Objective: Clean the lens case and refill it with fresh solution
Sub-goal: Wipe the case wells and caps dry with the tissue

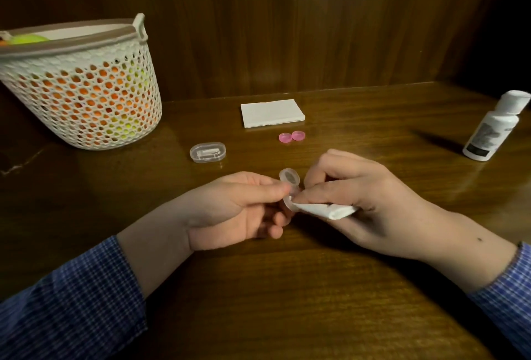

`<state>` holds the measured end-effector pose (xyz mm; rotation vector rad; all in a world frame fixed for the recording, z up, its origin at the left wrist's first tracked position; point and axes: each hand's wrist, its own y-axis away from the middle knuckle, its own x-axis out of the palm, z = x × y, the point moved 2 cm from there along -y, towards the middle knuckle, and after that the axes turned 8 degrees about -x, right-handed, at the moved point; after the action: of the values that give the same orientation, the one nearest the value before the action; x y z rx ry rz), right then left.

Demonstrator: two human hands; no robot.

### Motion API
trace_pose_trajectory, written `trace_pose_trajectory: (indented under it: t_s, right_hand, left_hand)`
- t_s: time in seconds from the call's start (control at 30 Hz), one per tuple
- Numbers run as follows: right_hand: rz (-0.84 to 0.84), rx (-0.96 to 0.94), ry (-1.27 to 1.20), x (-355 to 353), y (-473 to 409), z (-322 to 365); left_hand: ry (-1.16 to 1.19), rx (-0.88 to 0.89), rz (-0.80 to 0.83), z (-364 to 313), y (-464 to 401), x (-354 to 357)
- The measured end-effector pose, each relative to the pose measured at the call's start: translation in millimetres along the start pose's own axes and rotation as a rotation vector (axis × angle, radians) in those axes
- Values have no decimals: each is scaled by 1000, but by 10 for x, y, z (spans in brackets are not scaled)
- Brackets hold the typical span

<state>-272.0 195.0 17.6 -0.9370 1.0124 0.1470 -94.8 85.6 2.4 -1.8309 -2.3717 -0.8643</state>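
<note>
Pinching the small clear plastic lens case above the wooden table, left hand steadies it while right hand grips a folded white tissue, apparently wiping one well, so refilling from the capped white solution bottle remains.

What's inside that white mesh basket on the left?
Through the holes of the white mesh basket show orange and yellow-green round shapes; one yellow-green piece peeks over the rim. What exactly they are stays hidden.

pink caps, blue checked sleeves
</note>
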Motion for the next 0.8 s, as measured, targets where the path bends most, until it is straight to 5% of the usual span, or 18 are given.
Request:
trace_pose_trajectory:
  t_s: [0.33,0.8]
  right_hand:
    - [41,1,-3,39,6,18]
    - [-48,228,-170,70,-7,4]
  left_hand:
    - [75,-134,41,19,5,-5]
    - [-14,175,-184,62,-52,97]
